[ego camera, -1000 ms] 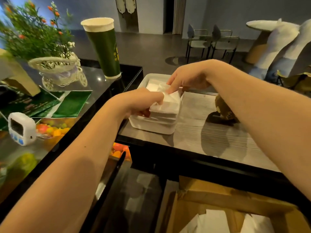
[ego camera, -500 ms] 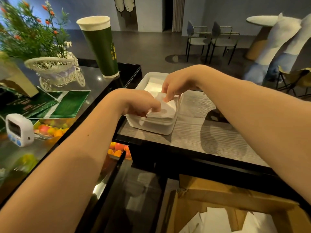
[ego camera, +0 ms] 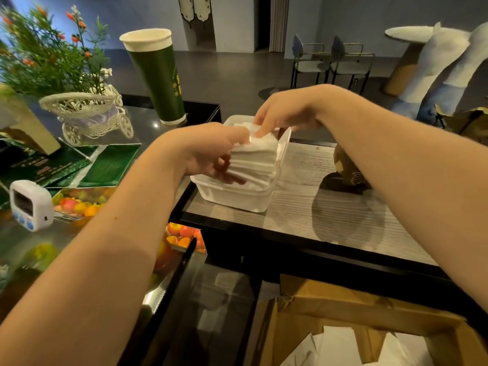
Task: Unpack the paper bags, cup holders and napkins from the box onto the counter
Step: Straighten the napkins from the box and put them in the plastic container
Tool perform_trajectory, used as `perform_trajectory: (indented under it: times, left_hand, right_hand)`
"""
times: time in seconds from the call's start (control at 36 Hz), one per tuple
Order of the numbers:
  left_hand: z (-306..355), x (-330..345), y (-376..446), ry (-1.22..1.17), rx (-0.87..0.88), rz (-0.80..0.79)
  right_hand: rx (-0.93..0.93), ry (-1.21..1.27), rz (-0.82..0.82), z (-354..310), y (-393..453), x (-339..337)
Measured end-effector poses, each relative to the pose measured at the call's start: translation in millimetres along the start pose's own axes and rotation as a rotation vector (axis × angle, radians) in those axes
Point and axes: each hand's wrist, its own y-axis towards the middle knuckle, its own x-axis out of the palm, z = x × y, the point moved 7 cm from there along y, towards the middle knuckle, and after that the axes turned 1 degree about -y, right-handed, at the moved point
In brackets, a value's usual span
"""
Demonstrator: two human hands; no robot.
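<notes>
While the stack of napkins (ego camera: 253, 161) is held half inside the white tub (ego camera: 232, 198) on the bench (ego camera: 330, 207), gripped by the left hand (ego camera: 211, 151) and pinched on top by the right hand (ego camera: 284, 114), it is best squared and lowered evenly.

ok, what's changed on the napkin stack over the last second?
The napkin stack, lying lower in the white container half a second ago, is now tilted up on its near edge, layers fanned. The left hand has gone under it and grips it; the right hand still pinches the top. Container, green cup and cardboard box unmoved.
</notes>
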Motion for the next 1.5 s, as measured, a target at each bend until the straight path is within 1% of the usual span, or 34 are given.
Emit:
perform_trajectory:
  times: [0.06,0.11,0.22,0.39,0.47,0.61,0.81,0.89,0.94,0.97,1.03,1.06,1.08,1.11,1.17,1.19,1.44,1.5]
  left_hand:
    - [-6.6,0.2,4.1,0.223,-0.041,0.048]
    - [-13.0,0.5,9.6,0.330,-0.076,0.061]
    - [-21.3,1.1,14.3,0.373,-0.139,0.026]
    - [-20.7,4.8,18.6,0.441,-0.187,-0.034]
    - [-19.3,8.2,18.5,0.448,-0.209,-0.064]
    - [-19.3,14.2,19.2,0.532,-0.223,-0.096]
    - [-19.0,14.3,21.8,0.624,-0.204,-0.101]
    - [-18.0,8.9,21.7,0.630,-0.163,-0.077]
    - [-11.7,4.4,21.1,0.711,-0.076,0.010]
    - [-5.1,3.3,19.7,0.759,0.001,0.089]
    - [12.9,7.5,12.4,0.770,0.209,0.241]
    - [19.7,13.8,9.4,0.759,0.295,0.247]
    - [22.6,22.4,8.0,0.774,0.330,0.191]
    - [22.4,32.3,6.9,0.810,0.326,0.109]
    - [15.4,46.0,8.1,0.879,0.257,-0.035]
    - [12.1,48.8,10.1,0.896,0.226,-0.066]
    - [8.8,51.0,18.8,0.938,0.231,-0.059]
    - [11.4,41.2,9.8,0.922,0.255,-0.027]
  right_hand:
    - [-0.009,-0.068,-0.002,3.0,1.0,9.3]
    - [-0.005,-0.116,0.014,8.0,4.3,16.0]
    - [0.009,-0.175,0.014,14.3,8.6,24.4]
    - [0.011,-0.241,0.026,13.2,11.7,29.1]
    - [0.014,-0.318,0.033,13.9,14.5,31.8]
    - [-0.009,-0.465,0.085,13.8,13.1,38.3]
    - [-0.039,-0.513,0.132,11.3,8.7,34.3]
    - [-0.035,-0.530,0.164,11.4,5.9,26.8]
    - [-0.028,-0.557,0.175,13.7,6.6,25.8]
    - [-0.019,-0.578,0.182,15.0,7.5,26.1]
    - [0.004,-0.638,0.209,16.0,10.1,27.1]
    - [0.009,-0.671,0.232,15.5,11.7,27.3]
    - [0.012,-0.697,0.257,14.5,13.1,27.4]
    - [0.016,-0.708,0.273,13.6,14.0,27.8]
    - [0.022,-0.708,0.284,12.5,14.6,29.2]
    - [0.021,-0.705,0.283,12.6,15.0,30.2]
    - [0.005,-0.715,0.280,15.1,11.1,31.4]
    - [-0.021,-0.735,0.316,11.7,4.8,24.8]
